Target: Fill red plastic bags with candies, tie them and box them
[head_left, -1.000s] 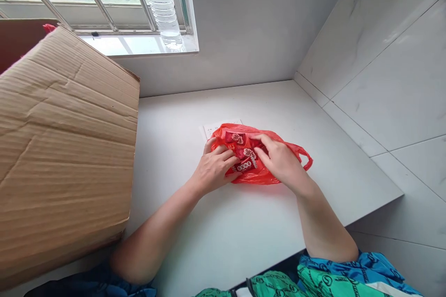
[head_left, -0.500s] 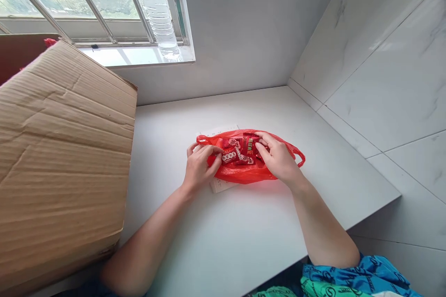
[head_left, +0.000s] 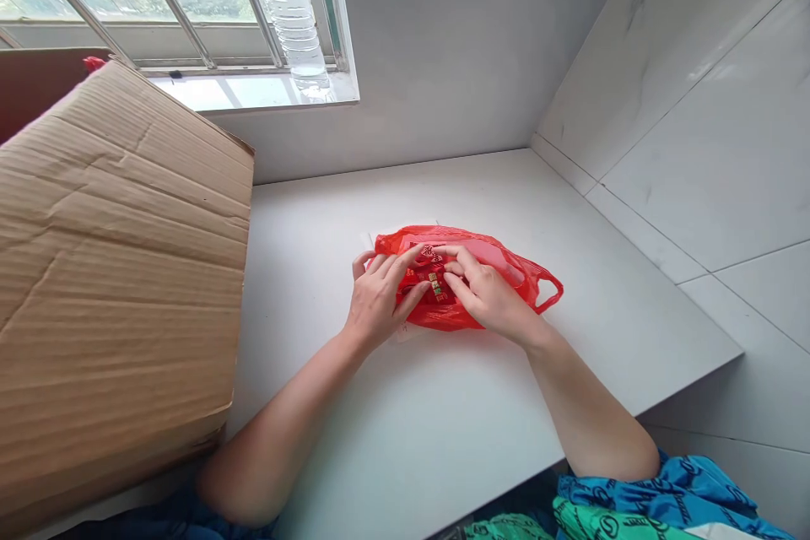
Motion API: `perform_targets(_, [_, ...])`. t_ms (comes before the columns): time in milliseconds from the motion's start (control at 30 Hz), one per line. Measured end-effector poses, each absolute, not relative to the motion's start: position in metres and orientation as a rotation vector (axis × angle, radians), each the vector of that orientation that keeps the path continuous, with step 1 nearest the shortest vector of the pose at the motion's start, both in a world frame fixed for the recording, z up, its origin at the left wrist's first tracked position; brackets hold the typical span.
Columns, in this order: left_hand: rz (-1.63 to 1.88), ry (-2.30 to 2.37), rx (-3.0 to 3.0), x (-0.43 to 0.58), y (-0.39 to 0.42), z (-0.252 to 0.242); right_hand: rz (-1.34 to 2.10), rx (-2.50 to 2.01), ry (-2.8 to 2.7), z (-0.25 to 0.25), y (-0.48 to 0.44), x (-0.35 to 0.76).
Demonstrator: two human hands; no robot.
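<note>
A red plastic bag [head_left: 443, 319] lies open on the white tabletop, with small red snack packets [head_left: 436, 283] in its mouth. My left hand [head_left: 381, 291] reaches in from the left, fingers stretched out and thumb apart, touching the packets' left side. From the right, my right hand [head_left: 481, 287] spreads over the packets, index finger extended and thumb against their right side. The packets sit bunched between both hands; the undersides of my fingers are hidden. Beneath the bag, a pale printed sheet [head_left: 405, 332] peeks out.
A large cardboard box [head_left: 126, 270] stands close on the left. On the window sill at the back is a clear water bottle [head_left: 300, 42]. Tiled wall [head_left: 715, 160] borders the white table [head_left: 430, 430] on the right. Blue and green printed fabric [head_left: 633, 506] shows at the lower right.
My hands have come closer together, and the packets are bunched more tightly between them. The bag's right half now shows fewer packets. The view has shifted slightly.
</note>
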State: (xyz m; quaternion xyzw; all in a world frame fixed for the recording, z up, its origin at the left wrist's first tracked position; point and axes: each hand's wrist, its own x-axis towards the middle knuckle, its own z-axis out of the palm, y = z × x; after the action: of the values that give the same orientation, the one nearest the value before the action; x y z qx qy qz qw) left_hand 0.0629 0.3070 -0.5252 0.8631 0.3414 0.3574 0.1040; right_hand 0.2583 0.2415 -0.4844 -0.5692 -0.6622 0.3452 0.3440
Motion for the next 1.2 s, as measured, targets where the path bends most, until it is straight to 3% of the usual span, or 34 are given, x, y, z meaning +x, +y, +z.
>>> perform_targets(333, [1.146,1.128,1.957,0.062,0.31,-0.536,0.908,-1.521,-1.583,-0.483,0.242,0.254])
perform_targets(700, [1.27,0.928,2.234,0.06,0.308,-0.538,0.677,-1.487,-1.536,-0.492,0.246,0.257])
perform_targets(1200, [1.312,0.867,2.251,0.059,0.308,-0.536,0.639,-1.487,-1.568,-0.492,0.247,0.257])
